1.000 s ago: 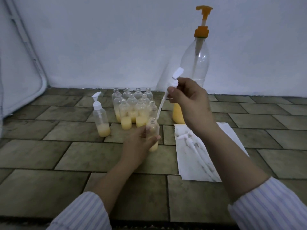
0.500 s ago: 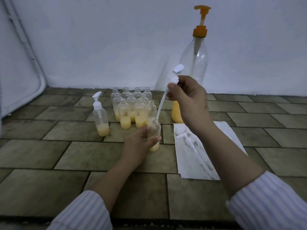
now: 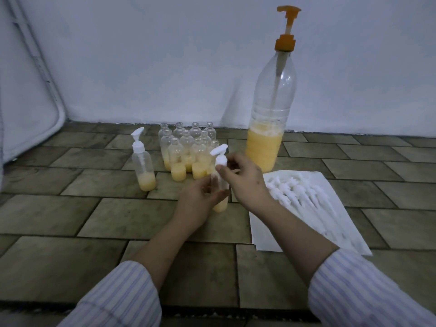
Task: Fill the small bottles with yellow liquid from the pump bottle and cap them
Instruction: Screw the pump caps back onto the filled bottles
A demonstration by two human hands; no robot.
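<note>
Here, on brown floor tiles (image 3: 113,215) by a white wall (image 3: 165,55), left hand (image 3: 200,199) grips bottle (image 3: 220,197), right hand (image 3: 245,178) pinches cap (image 3: 220,156).

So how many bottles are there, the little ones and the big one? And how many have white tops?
Open small bottles in the bunch: 10
Capped small bottle standing alone: 1
Held small bottle, in the left hand, with the right hand fitting its white pump cap: 1
Big pump bottle: 1
Total: 13 bottles, 2 with white tops
Loose caps: too blurry to count

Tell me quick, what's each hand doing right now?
Left hand: grips the small bottle.
Right hand: pinches the white pump cap on that bottle.
</note>
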